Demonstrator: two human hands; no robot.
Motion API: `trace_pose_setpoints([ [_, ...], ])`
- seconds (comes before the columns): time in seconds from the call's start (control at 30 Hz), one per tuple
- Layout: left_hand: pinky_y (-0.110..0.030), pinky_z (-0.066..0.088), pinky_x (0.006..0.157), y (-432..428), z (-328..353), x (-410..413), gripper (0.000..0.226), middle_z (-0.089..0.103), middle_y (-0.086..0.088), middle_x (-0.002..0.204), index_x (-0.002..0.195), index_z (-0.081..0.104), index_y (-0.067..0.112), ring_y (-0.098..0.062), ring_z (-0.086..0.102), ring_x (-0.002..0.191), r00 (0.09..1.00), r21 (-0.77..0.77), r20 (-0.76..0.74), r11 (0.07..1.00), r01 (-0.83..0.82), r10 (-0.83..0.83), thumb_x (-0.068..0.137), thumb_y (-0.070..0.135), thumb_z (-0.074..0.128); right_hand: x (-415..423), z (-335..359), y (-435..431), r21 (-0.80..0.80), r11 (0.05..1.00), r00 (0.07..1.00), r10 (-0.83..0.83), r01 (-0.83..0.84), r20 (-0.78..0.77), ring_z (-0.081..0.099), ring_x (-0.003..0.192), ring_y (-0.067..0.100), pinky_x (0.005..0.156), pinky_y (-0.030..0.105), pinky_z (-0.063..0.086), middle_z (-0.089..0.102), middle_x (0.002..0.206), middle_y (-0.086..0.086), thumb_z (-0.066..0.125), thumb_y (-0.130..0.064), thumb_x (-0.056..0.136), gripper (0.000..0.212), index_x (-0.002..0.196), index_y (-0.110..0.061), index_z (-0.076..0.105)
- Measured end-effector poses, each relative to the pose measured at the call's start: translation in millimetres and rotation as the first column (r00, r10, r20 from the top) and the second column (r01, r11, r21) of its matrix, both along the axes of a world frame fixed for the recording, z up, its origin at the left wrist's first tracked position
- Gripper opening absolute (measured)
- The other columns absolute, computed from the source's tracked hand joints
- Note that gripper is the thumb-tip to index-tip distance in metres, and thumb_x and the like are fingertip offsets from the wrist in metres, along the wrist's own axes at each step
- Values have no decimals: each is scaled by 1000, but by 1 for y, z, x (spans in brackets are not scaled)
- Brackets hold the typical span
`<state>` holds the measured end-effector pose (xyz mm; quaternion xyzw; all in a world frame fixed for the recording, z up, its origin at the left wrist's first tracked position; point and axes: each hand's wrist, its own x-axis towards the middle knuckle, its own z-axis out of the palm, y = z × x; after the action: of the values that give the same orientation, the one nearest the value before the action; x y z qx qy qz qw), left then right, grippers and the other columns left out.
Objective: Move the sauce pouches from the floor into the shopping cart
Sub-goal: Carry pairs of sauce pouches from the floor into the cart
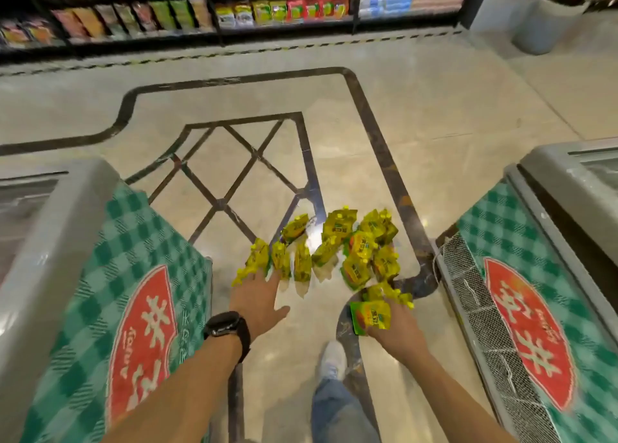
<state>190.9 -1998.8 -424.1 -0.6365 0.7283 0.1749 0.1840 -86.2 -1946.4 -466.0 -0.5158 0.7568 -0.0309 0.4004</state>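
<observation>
From the head: loose heap of yellow sauce pouches (pixel 337 252) on the floor (pixel 434 125), between two freezers (pixel 100 242). Flat and spread, the left hand (pixel 255 300), fingertips at the heap's near edge. Curled tight round the held pouches (pixel 371 315), the right hand (pixel 396 325).

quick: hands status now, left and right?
Left hand: open, fingers straight, by the floor pouches.
Right hand: grips a sauce pouch.

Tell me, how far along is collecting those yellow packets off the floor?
Nothing shows as done: no cart in view. The right grip holds a few yellow-green sauce pouches; the open left grip reaches toward the pile of yellow pouches left on the beige tiled floor.
</observation>
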Motion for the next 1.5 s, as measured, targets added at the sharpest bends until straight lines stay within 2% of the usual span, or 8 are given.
trace_pose_setpoints([
  [0.23, -44, 50, 91, -130, -136, -16, 77, 38, -9, 147, 153, 23, 25, -33, 46, 130, 997, 92, -69, 995, 50, -43, 91, 50, 60, -2, -109, -131, -20, 994, 994, -105, 105, 7, 46, 124, 35, 97, 39, 38, 51, 128, 19, 80, -18, 76, 67, 134, -5, 49],
  [0.47, -49, 41, 103, -243, -398, -21, 87, 10, -19, 164, 159, 10, 25, -39, 21, 148, 929, 136, 119, 933, 335, -351, 89, -2, 54, -25, -380, -201, -39, 933, 933, -358, 359, 26, 49, 123, 36, 99, 42, 41, 52, 131, 17, 85, -20, 69, 75, 132, -7, 47],
  [0.63, -57, 22, 118, -294, -544, -19, 61, 22, -22, 161, 148, 42, 23, -38, 17, 151, 875, -43, 76, 875, 483, -479, 92, 9, 61, -46, -548, -225, -230, 776, 808, -580, 587, 104, 58, 116, 34, 97, 45, 46, 63, 126, 14, 87, -24, 67, 70, 129, -10, 56],
  [0.83, -50, 47, 94, -311, -589, -16, 29, 71, -7, 95, 87, 68, 19, -33, 63, 102, 743, -312, -243, 775, 549, -624, 63, 36, 69, -66, -609, -238, -345, 588, 682, -632, 732, 368, 70, 85, 6, 74, 23, 57, 72, 104, 12, 89, -22, 65, 46, 105, -11, 69],
  [0.97, -36, 50, 69, -276, -595, -19, 27, 60, 2, 68, 73, 62, 27, -23, 58, 73, 710, -410, -485, 850, 330, -510, 73, 54, 66, -56, -593, -219, -401, 715, 817, -450, 572, 361, 68, 72, 17, 61, 29, 53, 73, 80, 2, 86, -21, 70, 17, 79, -22, 71],
  [1.13, -10, 42, 67, -206, -641, -21, 29, 67, 10, 76, 79, 65, 27, 1, 60, 75, 495, 68, -853, 976, -208, 165, 66, 34, 90, -25, -607, -173, -273, 709, 729, -481, 650, 487, 67, 77, 5, 77, 26, 57, 75, 80, -11, 87, -17, 62, 33, 90, -19, 69],
  [1.3, -11, 39, 106, -195, -673, 6, 70, 57, 38, 126, 117, 57, 53, 8, 47, 132, 435, 118, -890, 990, -73, 138, 64, 23, 91, -12, -625, -162, -193, 776, 725, -426, 600, 541, 70, 94, -1, 77, 9, 52, 75, 99, -19, 83, 0, 70, 43, 107, -14, 70],
  [1.5, -36, 56, 97, -220, -692, 4, 55, 71, 15, 113, 118, 62, 29, -4, 68, 109, 479, 231, -841, 968, -99, 250, 69, 33, 86, -36, -605, -200, -204, 928, 882, -204, 313, 425, 62, 81, -21, 71, -1, 45, 67, 97, -23, 86, -10, 67, 47, 103, -27, 61],
])
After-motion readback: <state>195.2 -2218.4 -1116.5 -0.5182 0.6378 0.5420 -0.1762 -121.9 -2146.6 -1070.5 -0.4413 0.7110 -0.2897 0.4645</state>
